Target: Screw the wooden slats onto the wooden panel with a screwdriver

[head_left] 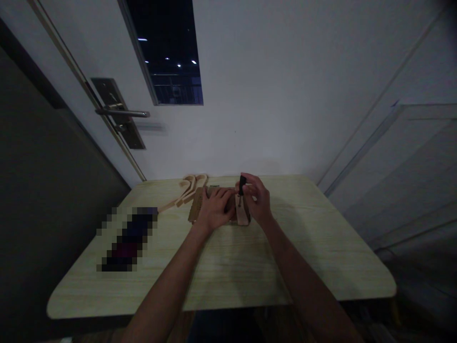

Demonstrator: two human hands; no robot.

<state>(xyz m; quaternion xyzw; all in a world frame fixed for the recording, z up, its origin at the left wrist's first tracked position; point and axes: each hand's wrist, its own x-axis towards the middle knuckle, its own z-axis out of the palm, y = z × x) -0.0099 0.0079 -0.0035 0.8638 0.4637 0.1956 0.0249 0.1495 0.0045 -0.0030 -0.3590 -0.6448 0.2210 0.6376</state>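
A small tan bag [197, 206] lies near the far edge of a pale wooden table [228, 267]. Its light strap [185, 190] curls away to the left behind it. My left hand [214, 208] rests on top of the bag, fingers spread flat over it. My right hand [257, 199] is at the bag's right end, fingers pinched on a small dark pull [242, 184] that stands up above a tan tab [242, 213].
A dark, blurred-out oblong object [127, 239] lies on the table's left side. A white door with a metal lever handle [123, 113] stands behind the table on the left, a white wall behind, white cabinet panels [410, 176] to the right.
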